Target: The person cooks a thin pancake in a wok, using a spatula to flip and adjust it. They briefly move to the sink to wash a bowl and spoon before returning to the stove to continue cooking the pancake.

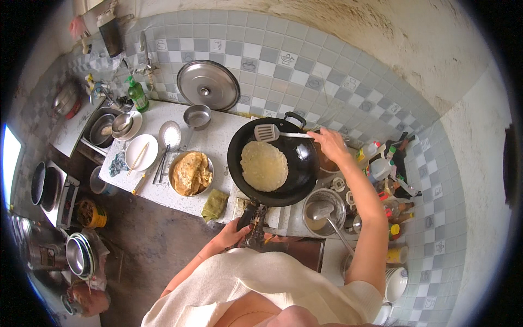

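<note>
My right hand [331, 144] grips the handle of a slotted metal spatula [267, 133], whose blade is over the upper left part of a black wok [300, 175]. A round pale flatbread [264, 166] lies in the wok, just below the blade. My left hand [233, 235] is closed on the wok's black handle, near the counter's front edge. Left of the wok, a metal bowl [211, 166] holds folded browned flatbreads [190, 173]. On the right stands a metal bowl of pale batter [315, 225] with a ladle [339, 234] in it.
A folded green cloth [215, 205] lies at the counter's front edge. Further left are a skimmer [170, 135], dark chopsticks [162, 164] and a white plate [141, 153] with light chopsticks. A large metal lid [208, 85] leans on the tiles. Several bottles [380, 169] crowd the right side.
</note>
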The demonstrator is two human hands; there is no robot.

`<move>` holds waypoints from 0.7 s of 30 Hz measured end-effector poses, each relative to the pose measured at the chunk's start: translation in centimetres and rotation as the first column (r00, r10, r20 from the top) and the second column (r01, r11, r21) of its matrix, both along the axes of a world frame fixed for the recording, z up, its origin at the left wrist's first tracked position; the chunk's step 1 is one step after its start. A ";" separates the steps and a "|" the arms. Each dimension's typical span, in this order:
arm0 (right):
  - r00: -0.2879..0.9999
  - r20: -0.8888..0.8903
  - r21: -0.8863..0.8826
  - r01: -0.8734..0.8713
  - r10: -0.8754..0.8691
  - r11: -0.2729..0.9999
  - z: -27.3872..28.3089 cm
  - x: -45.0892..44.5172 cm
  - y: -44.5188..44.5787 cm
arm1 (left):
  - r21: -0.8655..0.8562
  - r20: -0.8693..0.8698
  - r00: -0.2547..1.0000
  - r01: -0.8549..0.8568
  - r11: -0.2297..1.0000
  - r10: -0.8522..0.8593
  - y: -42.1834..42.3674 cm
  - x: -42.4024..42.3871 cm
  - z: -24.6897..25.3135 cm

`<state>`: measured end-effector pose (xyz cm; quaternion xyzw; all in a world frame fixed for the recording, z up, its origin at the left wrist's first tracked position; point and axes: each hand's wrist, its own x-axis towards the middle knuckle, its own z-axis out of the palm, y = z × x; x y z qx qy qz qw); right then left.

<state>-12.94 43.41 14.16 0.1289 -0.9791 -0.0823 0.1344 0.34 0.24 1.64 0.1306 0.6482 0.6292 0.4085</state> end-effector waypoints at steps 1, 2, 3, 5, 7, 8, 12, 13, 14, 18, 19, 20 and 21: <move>1.000 -0.017 0.001 0.022 -0.022 1.000 0.5 0.4 0.1 | 0.015 -0.005 1.000 -0.005 1.000 0.005 0.0 0.0 0.0; 0.998 -0.034 0.002 0.045 -0.045 0.999 1.1 0.8 0.3 | 0.030 -0.011 1.000 -0.008 1.000 0.008 -0.1 0.1 0.0; 0.996 -0.051 0.005 0.068 -0.067 0.998 1.9 1.3 0.3 | 0.017 -0.018 1.000 -0.004 1.000 0.004 -0.1 0.1 0.0; 0.992 -0.027 0.096 0.123 -0.121 0.988 3.3 2.8 0.1 | -0.006 -0.032 0.999 0.004 1.000 -0.004 0.0 0.0 0.0; 0.973 0.063 0.210 0.204 -0.222 0.956 4.9 4.8 -0.9 | 0.014 -0.027 1.000 0.013 1.000 -0.013 0.0 0.0 -0.1; 0.978 0.040 0.264 0.186 -0.203 0.947 5.6 5.9 -1.8 | 0.022 -0.023 1.000 0.016 1.000 -0.016 -0.1 0.0 -0.1; 0.922 0.219 0.319 0.241 -0.318 0.917 5.3 9.1 -2.4 | 0.056 0.016 1.000 0.006 0.998 -0.006 0.3 0.0 0.7; 0.907 0.261 0.321 0.241 -0.330 0.916 5.5 9.9 -3.0 | 0.054 0.019 1.000 0.003 0.999 -0.004 0.3 0.0 0.2; 0.890 0.303 0.323 0.241 -0.341 0.915 5.7 10.7 -3.7 | 0.053 0.023 1.000 0.000 0.999 -0.001 0.3 0.0 -0.2; 0.778 0.530 0.225 0.254 -0.337 0.941 6.7 12.3 -6.2 | 0.073 0.024 1.000 0.007 0.997 -0.009 0.1 0.0 -1.0; 0.755 0.575 0.179 0.260 -0.315 0.949 6.5 12.7 -6.7 | 0.066 0.004 1.000 0.022 0.998 -0.022 0.1 -0.1 -1.3; 0.671 0.681 0.147 0.269 -0.294 0.952 6.5 12.5 -7.1 | 0.059 -0.017 0.999 0.036 0.998 -0.035 0.0 -0.2 -1.5; 0.664 0.709 0.088 0.249 -0.236 0.964 6.2 12.6 -7.6 | 0.053 -0.036 0.998 0.049 0.997 -0.048 0.0 -0.3 -1.7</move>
